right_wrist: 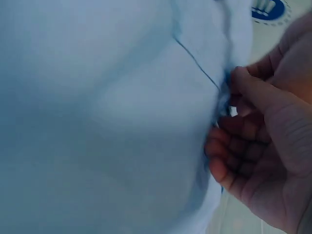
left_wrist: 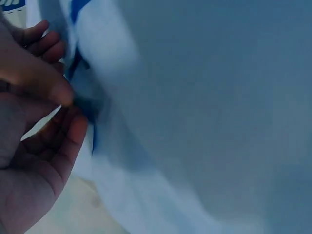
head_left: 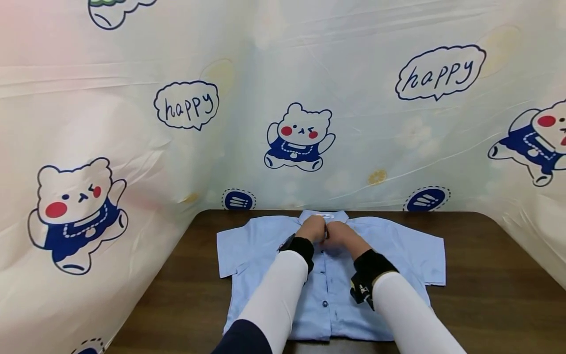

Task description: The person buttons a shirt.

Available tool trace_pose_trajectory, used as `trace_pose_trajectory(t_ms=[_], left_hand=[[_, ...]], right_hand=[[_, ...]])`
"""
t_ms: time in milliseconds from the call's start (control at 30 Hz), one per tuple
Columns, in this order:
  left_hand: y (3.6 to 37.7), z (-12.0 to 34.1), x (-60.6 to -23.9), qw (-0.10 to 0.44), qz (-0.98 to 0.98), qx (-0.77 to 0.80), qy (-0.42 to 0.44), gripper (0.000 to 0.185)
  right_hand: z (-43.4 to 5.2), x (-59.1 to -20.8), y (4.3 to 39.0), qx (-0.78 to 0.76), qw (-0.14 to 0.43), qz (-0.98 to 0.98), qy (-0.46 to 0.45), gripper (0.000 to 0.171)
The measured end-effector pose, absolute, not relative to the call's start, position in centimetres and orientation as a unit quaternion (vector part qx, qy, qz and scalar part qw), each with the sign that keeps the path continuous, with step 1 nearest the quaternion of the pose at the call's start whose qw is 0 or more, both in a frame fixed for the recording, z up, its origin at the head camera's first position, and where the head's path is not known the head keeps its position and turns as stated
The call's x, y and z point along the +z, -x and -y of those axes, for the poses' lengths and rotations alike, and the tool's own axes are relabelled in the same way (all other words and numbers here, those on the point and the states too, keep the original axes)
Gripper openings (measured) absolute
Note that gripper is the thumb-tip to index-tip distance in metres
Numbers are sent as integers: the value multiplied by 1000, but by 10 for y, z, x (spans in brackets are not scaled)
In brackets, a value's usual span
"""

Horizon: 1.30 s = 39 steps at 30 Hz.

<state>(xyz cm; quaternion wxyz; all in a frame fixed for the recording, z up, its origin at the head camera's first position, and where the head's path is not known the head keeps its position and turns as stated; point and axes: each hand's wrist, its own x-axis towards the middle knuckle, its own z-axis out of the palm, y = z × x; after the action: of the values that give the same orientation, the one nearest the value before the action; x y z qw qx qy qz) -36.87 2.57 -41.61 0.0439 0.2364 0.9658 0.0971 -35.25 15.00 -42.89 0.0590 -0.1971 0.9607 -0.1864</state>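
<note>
A light blue short-sleeved shirt (head_left: 265, 255) lies spread front up, its collar (head_left: 340, 215) towards the far side. Just below the collar, my left hand (head_left: 313, 229) and right hand (head_left: 344, 235) meet at the front placket, knuckles almost together. Fingertips of the left hand pinch the placket cloth in the left wrist view. From the other side, the right thumb and fingers (right_wrist: 219, 168) grip the same edge in the right wrist view. A dark button (head_left: 325, 304) shows lower on the placket. The button area between the fingertips is mostly hidden.
The shirt lies on a dark brown wooden table (head_left: 177, 295). Behind and to the sides hangs a pale curtain (head_left: 353, 147) printed with bears and the word "happy". Black bands (head_left: 376, 268) wrap both wrists over white sleeves.
</note>
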Motion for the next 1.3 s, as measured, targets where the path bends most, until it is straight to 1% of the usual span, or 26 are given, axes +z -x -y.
trace_pose_trajectory(t_ms=[100, 233, 367, 500, 567, 633, 733, 833, 967, 1067, 1133, 1300], left_hand=[[367, -22, -421, 22, -971, 101, -215, 16], [367, -20, -429, -6, -973, 129, -190, 9], [367, -16, -432, -33, -973, 142, -177, 14], [365, -7, -424, -30, -968, 187, -164, 20], [363, -1, -419, -23, -963, 222, -153, 20], [360, 5, -415, -13, -957, 258, -133, 17], [356, 12, -413, 4, -940, 330, -91, 9], [352, 14, -414, 43, -885, 462, -34, 5], [348, 10, -415, 102, -772, 626, 21, 11], [346, 5, -416, 133, -721, 680, 32, 15], [345, 2, -417, 145, -702, 697, 35, 15], [345, -1, -419, 158, -666, 727, 55, 16]], right_hand=[[-138, -434, 352, -159, 46, -968, 187, 20], [-130, -434, 351, -144, 37, -976, 160, 15], [-128, -430, 346, -132, 31, -981, 142, 12], [-134, -421, 341, -126, 21, -984, 127, 6], [-139, -417, 338, -145, 2, -982, 122, 6], [-145, -414, 334, -176, -19, -977, 117, 13], [-153, -412, 329, -244, -30, -964, 99, 21], [-156, -410, 323, -323, -35, -944, 65, 23], [-153, -407, 317, -419, -44, -906, 32, 24], [-149, -407, 315, -462, -46, -885, 27, 23], [-147, -408, 313, -472, -47, -880, 30, 22], [-147, -412, 312, -486, -42, -871, 51, 21]])
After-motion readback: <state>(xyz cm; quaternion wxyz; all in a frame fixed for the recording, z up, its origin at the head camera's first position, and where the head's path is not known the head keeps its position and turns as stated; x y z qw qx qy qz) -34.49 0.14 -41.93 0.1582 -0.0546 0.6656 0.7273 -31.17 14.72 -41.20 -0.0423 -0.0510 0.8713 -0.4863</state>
